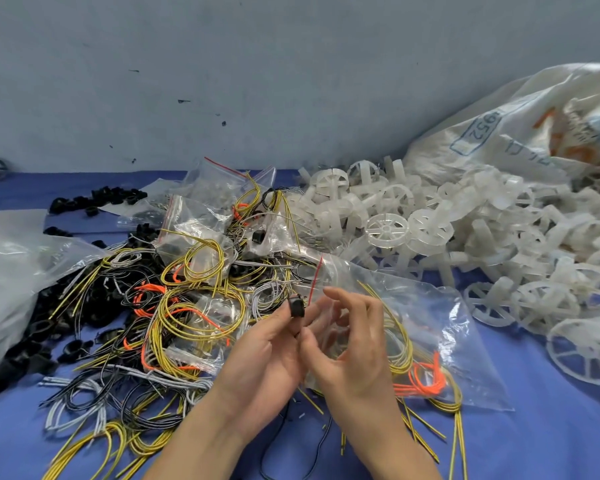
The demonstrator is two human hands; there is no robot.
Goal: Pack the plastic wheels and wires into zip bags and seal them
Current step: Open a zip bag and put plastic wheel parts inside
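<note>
My left hand (269, 355) pinches a small black plastic ring (295, 305) between thumb and fingertips, just at the red-striped mouth of a clear zip bag (440, 327). My right hand (352, 344) grips that bag's opening, fingers curled around the plastic. Inside the bag lie yellow and orange wire loops (420, 372). A heap of translucent white plastic wheels (426, 230) spreads over the right side of the blue table. Loose yellow, orange, grey and black wires (174, 317) are tangled on the left.
Several filled zip bags (201, 216) lie in the middle behind the wires. Black rings (97, 199) are scattered at the back left. A big white sack (520, 129) spills wheels at the right. A clear plastic bag (11, 258) lies at the left edge.
</note>
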